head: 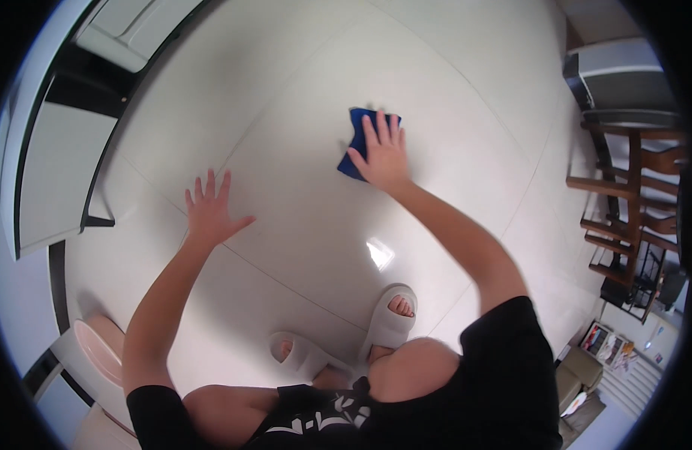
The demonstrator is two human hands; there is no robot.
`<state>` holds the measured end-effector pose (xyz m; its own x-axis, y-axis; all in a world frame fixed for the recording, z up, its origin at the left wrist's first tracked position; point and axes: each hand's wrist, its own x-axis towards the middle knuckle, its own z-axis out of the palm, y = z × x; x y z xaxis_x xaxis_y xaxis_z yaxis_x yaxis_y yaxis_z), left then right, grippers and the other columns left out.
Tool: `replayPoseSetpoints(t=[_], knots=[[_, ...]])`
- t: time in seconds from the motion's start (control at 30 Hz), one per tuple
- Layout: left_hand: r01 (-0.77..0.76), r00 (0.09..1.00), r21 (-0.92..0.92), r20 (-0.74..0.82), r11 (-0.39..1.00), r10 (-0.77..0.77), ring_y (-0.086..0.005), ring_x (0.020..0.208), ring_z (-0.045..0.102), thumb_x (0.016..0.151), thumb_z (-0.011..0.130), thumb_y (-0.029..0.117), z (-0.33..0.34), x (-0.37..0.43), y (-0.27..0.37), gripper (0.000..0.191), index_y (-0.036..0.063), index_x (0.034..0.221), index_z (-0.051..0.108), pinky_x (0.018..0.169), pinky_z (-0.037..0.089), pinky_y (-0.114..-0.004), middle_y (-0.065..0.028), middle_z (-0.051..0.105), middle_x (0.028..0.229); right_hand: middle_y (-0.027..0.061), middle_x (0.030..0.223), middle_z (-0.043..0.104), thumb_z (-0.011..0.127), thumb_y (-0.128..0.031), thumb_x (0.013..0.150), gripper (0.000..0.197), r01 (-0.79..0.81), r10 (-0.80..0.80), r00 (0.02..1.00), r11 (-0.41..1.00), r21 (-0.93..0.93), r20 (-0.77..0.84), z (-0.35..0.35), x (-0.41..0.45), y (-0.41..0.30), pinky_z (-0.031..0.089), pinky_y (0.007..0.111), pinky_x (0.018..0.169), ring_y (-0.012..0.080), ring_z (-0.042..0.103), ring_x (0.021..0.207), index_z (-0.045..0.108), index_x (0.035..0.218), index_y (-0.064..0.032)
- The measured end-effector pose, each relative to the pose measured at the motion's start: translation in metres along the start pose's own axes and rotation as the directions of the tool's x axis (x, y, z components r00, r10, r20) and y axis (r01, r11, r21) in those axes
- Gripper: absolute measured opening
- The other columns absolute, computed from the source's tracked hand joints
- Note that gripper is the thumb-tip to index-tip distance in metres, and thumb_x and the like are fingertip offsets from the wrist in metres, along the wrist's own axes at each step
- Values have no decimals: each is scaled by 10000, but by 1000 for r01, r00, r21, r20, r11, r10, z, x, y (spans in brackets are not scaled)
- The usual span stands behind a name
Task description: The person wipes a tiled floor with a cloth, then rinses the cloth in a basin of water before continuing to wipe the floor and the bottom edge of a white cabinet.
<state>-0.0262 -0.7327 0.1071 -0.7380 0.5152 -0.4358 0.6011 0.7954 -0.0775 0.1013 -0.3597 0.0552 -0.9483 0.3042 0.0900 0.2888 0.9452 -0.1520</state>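
Observation:
A dark blue cloth lies on the glossy pale tiled floor. My right hand rests flat over its right part, fingers spread and palm down, without gripping it. The cloth's left side and upper edge show past my fingers. Off to the left, my left hand is palm down with fingers wide apart and nothing in it. Whether it touches the tiles or hovers just above them, I cannot tell.
Both my feet wear pale slippers close below. Along the left stands a white and black cabinet, with a pink basin nearer me. Wooden chairs line the right side. Light reflects off the floor.

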Motion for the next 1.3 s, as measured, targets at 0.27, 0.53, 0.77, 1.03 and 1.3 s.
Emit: replayPoseSetpoints(t=[0.27, 0.53, 0.77, 1.03, 1.3], knots=[[369, 912, -59, 214, 928, -349, -528, 1479, 323, 617, 856, 727, -27, 77, 58, 1378, 262, 1672, 102, 1118, 260, -769, -259, 167, 1693, 125, 1642, 382, 589, -310, 924, 605, -145, 171, 955, 982, 120, -243, 52, 6, -16, 182, 688, 1208, 463, 275, 1523, 526, 1510, -174], [416, 891, -53, 225, 908, -395, -510, 1460, 374, 575, 899, 684, -34, 73, 57, 1409, 292, 1671, 105, 1131, 268, -742, -263, 188, 1686, 153, 1659, 347, 613, -203, 847, 704, -410, 414, 896, 910, 59, -160, 25, -97, 102, 217, 610, 1243, 457, 244, 1542, 489, 1535, -127], [331, 933, -44, 166, 943, -319, -495, 1425, 435, 576, 898, 683, -24, 78, 67, 1410, 261, 1670, 117, 1158, 328, -638, -293, 240, 1659, 251, 1649, 308, 546, -85, 880, 732, -811, 745, 545, 584, -17, -384, -13, -304, 279, 221, 541, 1258, 491, 259, 1517, 358, 1586, -34], [310, 945, -11, 117, 951, -307, -470, 1286, 588, 571, 881, 721, -18, 77, 42, 1431, 228, 1672, 112, 1038, 506, -495, -352, 264, 1622, 242, 1569, 440, 518, -87, 874, 682, -573, 598, 743, 801, 175, -301, 6, -203, 148, 261, 573, 1235, 421, 355, 1498, 404, 1537, 27], [258, 955, 30, 140, 966, -260, -403, 1364, 547, 585, 823, 795, -11, 84, 59, 1415, 256, 1674, 97, 1006, 525, -488, -320, 283, 1633, 93, 1555, 491, 558, -116, 932, 546, -11, 56, 987, 959, 284, -152, 27, -127, -20, 366, 517, 1193, 350, 449, 1443, 523, 1476, -82]])
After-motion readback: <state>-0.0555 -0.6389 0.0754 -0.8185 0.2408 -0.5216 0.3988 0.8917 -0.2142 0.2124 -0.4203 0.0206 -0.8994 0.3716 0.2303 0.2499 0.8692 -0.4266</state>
